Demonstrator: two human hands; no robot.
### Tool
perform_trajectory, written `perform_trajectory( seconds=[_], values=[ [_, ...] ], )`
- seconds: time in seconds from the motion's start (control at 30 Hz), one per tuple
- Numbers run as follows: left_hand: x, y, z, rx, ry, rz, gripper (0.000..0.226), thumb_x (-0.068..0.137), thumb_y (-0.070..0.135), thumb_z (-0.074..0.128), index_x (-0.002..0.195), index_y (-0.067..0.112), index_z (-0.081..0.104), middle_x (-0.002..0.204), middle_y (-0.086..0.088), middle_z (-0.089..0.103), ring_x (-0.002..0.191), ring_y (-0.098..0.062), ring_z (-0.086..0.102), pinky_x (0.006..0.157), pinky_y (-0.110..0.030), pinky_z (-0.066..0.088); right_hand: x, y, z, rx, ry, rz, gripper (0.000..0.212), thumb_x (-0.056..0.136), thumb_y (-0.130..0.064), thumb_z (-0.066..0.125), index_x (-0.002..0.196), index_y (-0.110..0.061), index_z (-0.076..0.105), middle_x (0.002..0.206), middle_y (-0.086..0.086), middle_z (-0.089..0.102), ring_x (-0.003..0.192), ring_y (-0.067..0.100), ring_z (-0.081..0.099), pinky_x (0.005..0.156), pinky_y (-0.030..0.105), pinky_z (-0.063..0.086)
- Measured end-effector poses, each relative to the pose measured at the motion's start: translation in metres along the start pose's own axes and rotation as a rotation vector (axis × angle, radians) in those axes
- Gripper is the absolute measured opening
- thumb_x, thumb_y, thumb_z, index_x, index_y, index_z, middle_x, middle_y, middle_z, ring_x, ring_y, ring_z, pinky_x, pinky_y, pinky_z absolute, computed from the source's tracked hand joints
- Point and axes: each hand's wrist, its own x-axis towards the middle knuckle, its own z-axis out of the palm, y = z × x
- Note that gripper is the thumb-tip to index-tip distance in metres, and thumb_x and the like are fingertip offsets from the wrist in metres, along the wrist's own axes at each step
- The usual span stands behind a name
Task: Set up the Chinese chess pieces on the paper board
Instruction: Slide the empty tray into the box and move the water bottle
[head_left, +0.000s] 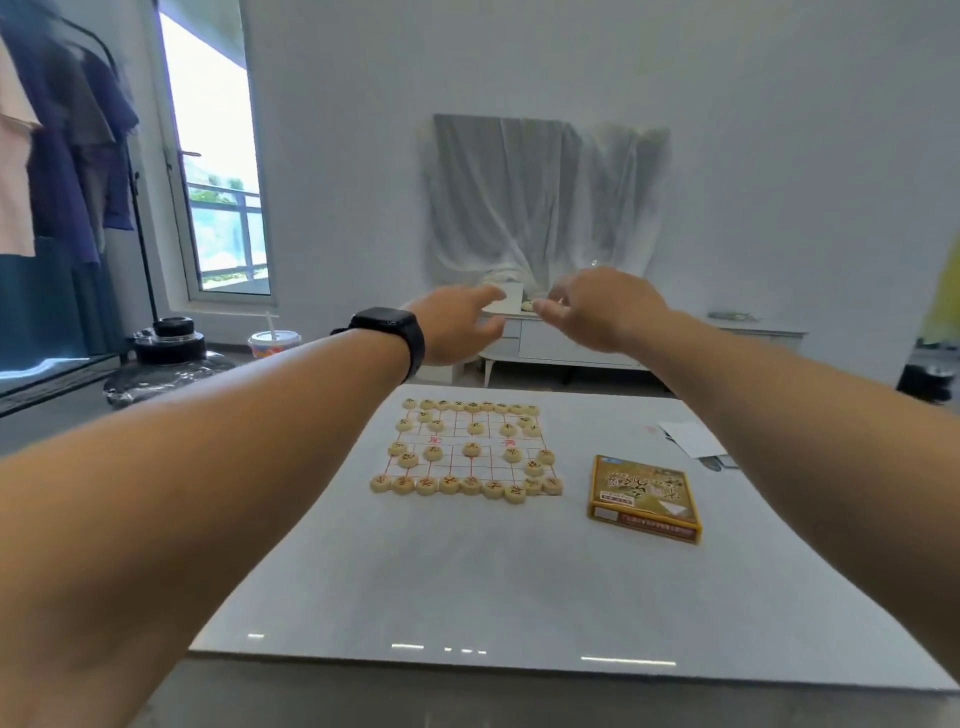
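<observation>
On the table, mid-surface: paper board (467, 447) lies flat on the pale table (467, 582), red grid showing between the pieces.
Pieces: chess pieces (470, 484) fill the board's near and far edge rows, with scattered singles in the rows between; characters too small to read.
Step in hand: setup looks all but finished, judged from the full back rows on both sides; a few inner pieces sit slightly off their line crossings.
Left hand: left hand (457, 325) raised well beyond the board's far edge, fingers loosely spread, holding nothing; a black watch (389, 330) on the wrist.
Right hand: right hand (597, 312) beside it, fingers loosely bent; anything pinched cannot be told.
Next move: likely lowering a hand to nudge stray pieces square, lightly, since thin paper may shift.
Right of the board: yellow game box (644, 499), closed; white papers (691, 439) beyond it.
</observation>
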Motion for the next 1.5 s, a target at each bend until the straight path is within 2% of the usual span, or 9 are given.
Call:
perform_trajectory(
  seconds=[0.17, 0.3, 0.53, 0.7, 0.77, 0.97, 1.1, 1.27, 1.5],
  values=[
    [-0.014, 0.005, 0.018, 0.028, -0.086, -0.029, 0.051, 0.105, 0.044, 0.041, 0.152, 0.024, 0.041, 0.15, -0.005, 0.052, 0.134, -0.023, 0.05, 0.111, -0.044, 0.041, -0.018, 0.003, 0.021, 0.081, -0.003, 0.004, 0.049, 0.101, -0.06, 0.036, 0.116, -0.024, 0.066, 0.103, -0.002, 0.068, 0.091, 0.018, 0.062, 0.078, 0.041, 0.054],
    [-0.013, 0.002, 0.022, 0.031, -0.117, -0.073, 0.051, 0.103, 0.051, 0.037, 0.147, 0.027, 0.047, 0.143, -0.004, 0.058, 0.128, -0.022, 0.054, 0.107, -0.046, 0.045, -0.026, 0.009, 0.031, 0.171, 0.01, 0.035, 0.049, 0.101, -0.06, 0.037, 0.118, -0.023, 0.065, 0.112, -0.001, 0.068, 0.096, 0.019, 0.061, 0.083, 0.043, 0.054],
    [-0.017, -0.002, 0.028, 0.047, -0.129, -0.092, 0.046, 0.105, 0.05, 0.034, 0.137, 0.027, 0.056, 0.13, -0.003, 0.065, 0.114, -0.021, 0.061, 0.099, -0.045, 0.05, -0.034, 0.015, 0.048, 0.261, 0.039, 0.046, 0.041, 0.102, -0.057, 0.041, 0.109, -0.025, 0.065, 0.105, -0.002, 0.07, 0.09, 0.017, 0.061, 0.077, 0.037, 0.052],
    [-0.025, 0.0, 0.045, 0.024, -0.12, -0.086, 0.04, 0.104, 0.047, 0.037, 0.121, 0.023, 0.064, 0.117, -0.005, 0.07, 0.104, -0.023, 0.065, 0.092, -0.043, 0.054, -0.04, 0.006, 0.064, 0.305, 0.008, 0.067, 0.037, 0.102, -0.053, 0.044, 0.112, -0.025, 0.066, 0.102, -0.006, 0.067, 0.093, 0.017, 0.062, 0.081, 0.041, 0.055],
    [-0.036, -0.001, 0.067, -0.039, -0.103, -0.085, 0.033, 0.103, 0.045, 0.042, 0.118, 0.026, 0.065, 0.112, 0.0, 0.071, 0.097, -0.017, 0.066, 0.089, -0.042, 0.057, -0.045, -0.001, 0.077, 0.31, -0.015, 0.047, 0.03, 0.102, -0.047, 0.048, 0.111, -0.025, 0.066, 0.1, -0.005, 0.069, 0.088, 0.015, 0.063, 0.079, 0.04, 0.057],
    [-0.071, -0.016, 0.153, 0.064, -0.156, -0.081, 0.035, 0.099, 0.044, 0.049, 0.129, 0.033, 0.062, 0.127, 0.007, 0.065, 0.111, -0.017, 0.06, 0.096, -0.039, 0.051, -0.066, -0.008, 0.148, 0.255, -0.146, -0.029, 0.027, 0.102, -0.031, 0.05, 0.12, -0.024, 0.068, 0.116, -0.005, 0.069, 0.096, 0.015, 0.062, 0.078, 0.033, 0.054],
    [-0.07, -0.019, 0.187, 0.095, -0.066, -0.052, 0.035, 0.099, 0.043, 0.047, 0.127, 0.031, 0.064, 0.124, 0.006, 0.065, 0.114, -0.018, 0.057, 0.102, -0.038, 0.042, -0.069, -0.003, 0.191, 0.229, -0.158, -0.057, 0.029, 0.099, -0.028, 0.052, 0.123, -0.026, 0.069, 0.122, -0.003, 0.068, 0.104, 0.018, 0.061, 0.08, 0.033, 0.049],
    [-0.073, -0.021, 0.222, -0.014, 0.02, 0.048, 0.032, 0.095, 0.038, 0.053, 0.119, 0.03, 0.073, 0.118, 0.012, 0.068, 0.116, -0.016, 0.053, 0.101, -0.031, 0.035, -0.068, 0.006, 0.23, 0.159, -0.116, -0.1, 0.037, 0.097, -0.024, 0.052, 0.13, -0.032, 0.066, 0.132, -0.008, 0.063, 0.119, 0.02, 0.052, 0.096, 0.037, 0.042],
    [-0.071, -0.02, 0.238, 0.109, -0.145, 0.068, 0.05, 0.094, 0.044, 0.045, 0.14, 0.028, 0.057, 0.142, 0.011, 0.056, 0.137, -0.018, 0.037, 0.115, -0.038, 0.026, -0.075, 0.014, 0.256, 0.108, -0.149, -0.153, 0.046, 0.097, -0.019, 0.051, 0.138, -0.035, 0.062, 0.131, -0.011, 0.06, 0.119, 0.021, 0.045, 0.091, 0.036, 0.033]
  ],
)
